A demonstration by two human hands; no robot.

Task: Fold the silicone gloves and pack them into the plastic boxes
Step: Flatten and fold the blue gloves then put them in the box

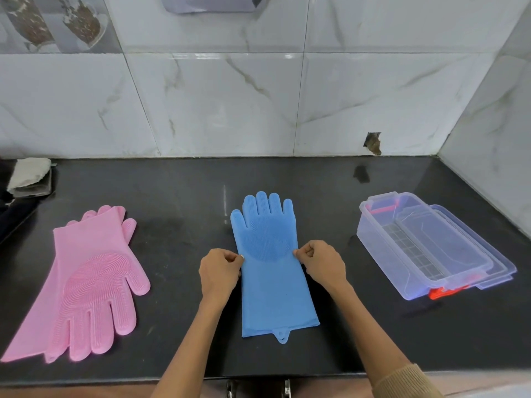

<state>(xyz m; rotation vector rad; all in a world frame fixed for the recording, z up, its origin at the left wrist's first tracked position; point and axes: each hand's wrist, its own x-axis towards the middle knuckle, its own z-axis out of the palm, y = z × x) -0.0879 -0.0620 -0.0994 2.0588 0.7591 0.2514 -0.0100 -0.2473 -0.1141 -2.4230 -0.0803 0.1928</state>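
Observation:
A blue silicone glove (pixel 270 271) lies flat in the middle of the black counter, fingers pointing to the wall, cuff toward me. My left hand (pixel 219 272) pinches its left edge near the palm. My right hand (pixel 323 264) pinches the right edge at the same height. To the left lie two pink silicone gloves (pixel 92 282), one across the other, the upper one with fingers pointing toward me. At the right stand clear plastic boxes (pixel 382 254) with red clips, nested, with clear lids (pixel 488 254) beneath and beside them.
The black counter (pixel 178 214) ends at a white marble-tiled wall at the back and right. A folded cloth (pixel 30 175) lies at the far left corner. The counter's front edge runs just below the blue glove's cuff.

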